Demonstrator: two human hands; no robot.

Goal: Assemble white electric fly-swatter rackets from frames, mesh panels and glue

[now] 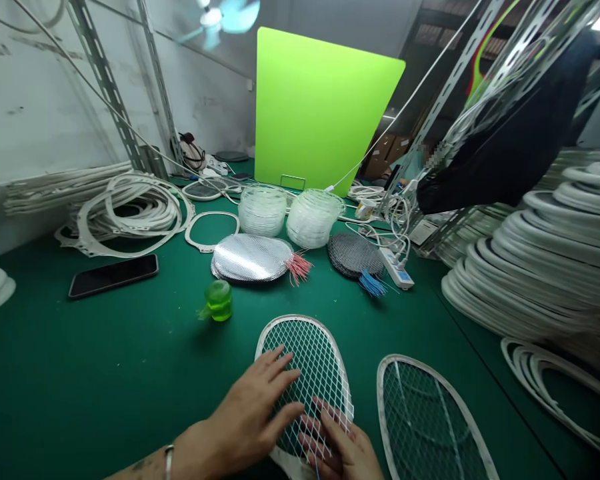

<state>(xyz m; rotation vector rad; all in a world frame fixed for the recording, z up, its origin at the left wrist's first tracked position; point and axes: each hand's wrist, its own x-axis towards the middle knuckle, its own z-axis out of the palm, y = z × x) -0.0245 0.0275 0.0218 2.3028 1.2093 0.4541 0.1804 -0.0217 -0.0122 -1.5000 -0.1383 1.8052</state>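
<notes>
An oval white frame with a metal mesh [307, 357], like the head of an electric mosquito swatter, is in front of me at the lower middle. My left hand [253, 403] lies over the mesh from the left, palm down, with its fingers spread. At the lower right part of the mesh, my right hand [347, 443] grips it, some fingers showing through from beneath. A thin wire hangs near the right fingers. To the right lies a second oval frame with netting [433, 417]. Beyond my left hand stands a small green translucent jar [219, 301].
A mesh stack with red wires [253, 257] and a dark mesh stack with blue wires [355, 255] lie ahead. Behind are clear ring stacks [313, 220] and a lime-green board [325, 113]. A phone [114, 276], power strip [396, 268] and tall white frame stacks [545, 267] flank them.
</notes>
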